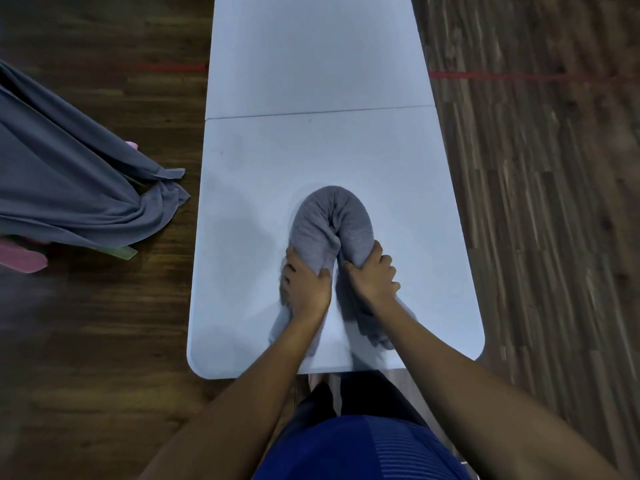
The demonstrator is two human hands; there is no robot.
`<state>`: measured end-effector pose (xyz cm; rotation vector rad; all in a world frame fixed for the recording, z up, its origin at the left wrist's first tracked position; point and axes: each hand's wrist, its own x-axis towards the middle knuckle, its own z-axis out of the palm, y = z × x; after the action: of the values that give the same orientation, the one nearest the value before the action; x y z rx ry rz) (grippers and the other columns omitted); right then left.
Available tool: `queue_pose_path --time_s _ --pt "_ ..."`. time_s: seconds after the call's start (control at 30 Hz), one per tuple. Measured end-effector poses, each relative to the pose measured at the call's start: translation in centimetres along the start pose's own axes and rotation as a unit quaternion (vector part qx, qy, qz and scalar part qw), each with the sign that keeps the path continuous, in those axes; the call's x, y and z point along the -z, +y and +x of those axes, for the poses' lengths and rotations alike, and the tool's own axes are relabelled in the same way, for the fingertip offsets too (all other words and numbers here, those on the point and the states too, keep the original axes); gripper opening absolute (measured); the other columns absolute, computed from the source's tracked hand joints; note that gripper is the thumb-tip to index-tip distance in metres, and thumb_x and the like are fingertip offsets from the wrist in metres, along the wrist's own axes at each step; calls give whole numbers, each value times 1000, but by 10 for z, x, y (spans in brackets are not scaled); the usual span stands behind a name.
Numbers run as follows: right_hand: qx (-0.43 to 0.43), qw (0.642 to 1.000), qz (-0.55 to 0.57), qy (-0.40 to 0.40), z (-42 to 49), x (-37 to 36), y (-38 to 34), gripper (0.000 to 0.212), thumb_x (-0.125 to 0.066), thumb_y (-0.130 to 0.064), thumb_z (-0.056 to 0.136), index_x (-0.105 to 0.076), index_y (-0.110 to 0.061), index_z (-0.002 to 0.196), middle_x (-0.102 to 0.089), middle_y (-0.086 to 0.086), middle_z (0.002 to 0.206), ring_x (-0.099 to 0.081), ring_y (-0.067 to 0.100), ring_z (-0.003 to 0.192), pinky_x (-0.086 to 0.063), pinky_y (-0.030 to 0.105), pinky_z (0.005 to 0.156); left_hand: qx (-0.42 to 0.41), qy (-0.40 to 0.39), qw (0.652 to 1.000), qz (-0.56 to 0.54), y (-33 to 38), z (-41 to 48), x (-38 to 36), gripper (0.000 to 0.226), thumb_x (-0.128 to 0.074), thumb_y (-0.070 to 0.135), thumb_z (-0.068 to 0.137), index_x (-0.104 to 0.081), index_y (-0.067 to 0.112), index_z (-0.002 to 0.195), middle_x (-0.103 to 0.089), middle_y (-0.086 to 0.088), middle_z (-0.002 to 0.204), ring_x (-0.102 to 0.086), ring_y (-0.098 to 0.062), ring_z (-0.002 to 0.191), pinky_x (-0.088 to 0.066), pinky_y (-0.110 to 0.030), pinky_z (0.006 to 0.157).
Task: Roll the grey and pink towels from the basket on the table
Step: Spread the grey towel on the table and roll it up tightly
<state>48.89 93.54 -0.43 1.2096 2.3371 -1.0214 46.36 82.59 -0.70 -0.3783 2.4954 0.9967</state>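
Observation:
A grey towel (331,216), rolled into a long sausage, lies bent into an upside-down U on the near half of the white table (311,64). My left hand (304,282) grips the left leg of the roll, thumb wrapped across it. My right hand (372,275) grips the right leg, fingers curled over the top. Both loose ends of the towel trail toward the table's near edge under my forearms. No pink towel lies on the table.
On the wooden floor to the left, dark grey cloth (69,181) drapes over something with pink (22,259) and green (119,252) parts showing beneath; I cannot tell what it covers. A red line (485,75) crosses the floor. The table has a seam across its middle.

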Motion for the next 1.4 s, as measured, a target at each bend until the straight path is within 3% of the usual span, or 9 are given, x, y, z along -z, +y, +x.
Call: queue_pose_path --time_s 0.17,0.23,0.37,0.43,0.53,0.63,0.8,1.1,1.4 --pt "-50 988 126 -75 -8 -1 -11 73 -35 -63 93 -11 -28 153 -28 11 151 -26 31 138 -18 49 112 -6 -59 979 -197 13 -14 -5 61 -37 35 98 -17 22 154 -28 -4 157 -33 -22 140 -25 -39 117" --pt "-57 983 144 -98 -8 3 -15 77 -34 -67 92 -10 -28 154 -26 12 152 -24 32 139 -18 50 115 23 -99 960 -261 12 -15 -4 61 -35 50 94 -32 25 150 -41 -1 151 -41 -17 135 -29 -41 116" --pt "-57 990 95 -91 -13 1 -23 114 -52 -85 67 -5 -28 153 -28 10 150 -27 31 138 -21 51 113 109 -153 874 -449 7 -18 10 41 -37 42 100 -64 19 120 -71 3 109 -65 -9 102 -49 -28 90" --pt "-56 996 30 -60 -17 -6 -27 133 -60 -88 54 3 -25 152 -25 10 152 -26 31 139 -20 51 112 140 -182 852 -470 -8 -10 19 41 -32 39 102 -61 20 125 -65 4 115 -58 -11 108 -45 -31 91" --pt "-19 997 -71 -5 -19 -18 -29 141 -69 -83 51 6 -18 152 -25 12 149 -29 32 135 -24 51 108 117 -158 907 -372 -36 3 35 36 -40 36 99 -66 18 115 -65 -4 123 -59 -18 103 -51 -39 86" --pt "46 984 -173 -5 -9 -19 -29 134 -74 -71 59 2 -12 152 -32 12 143 -35 32 128 -30 49 101 -66 -21 997 -37 -70 11 47 33 -50 31 92 -68 19 117 -65 -2 121 -60 -19 108 -47 -34 96" --pt "225 931 -285 -39 13 -4 -27 112 -76 -60 62 -18 -14 146 -44 10 133 -45 32 119 -36 46 95 -97 73 968 219 -122 14 63 57 -61 34 89 -45 17 142 -38 -13 150 -34 -35 136 -29 -51 110" --pt "301 922 -238 -50 25 -6 -33 80 -74 -45 68 -39 -10 131 -55 11 115 -55 35 101 -45 44 83 -90 34 962 255 -128 10 68 68 -52 44 94 -25 22 152 -18 -9 160 -18 -34 146 -21 -50 115" --pt "342 919 -155 -121 -27 -37 -109 79 -73 -52 58 -46 -20 124 -60 2 110 -60 27 93 -50 36 74 -45 113 974 190 -152 -1 151 49 -57 33 91 -51 15 136 -58 -7 131 -52 -28 121 -38 -42 104"
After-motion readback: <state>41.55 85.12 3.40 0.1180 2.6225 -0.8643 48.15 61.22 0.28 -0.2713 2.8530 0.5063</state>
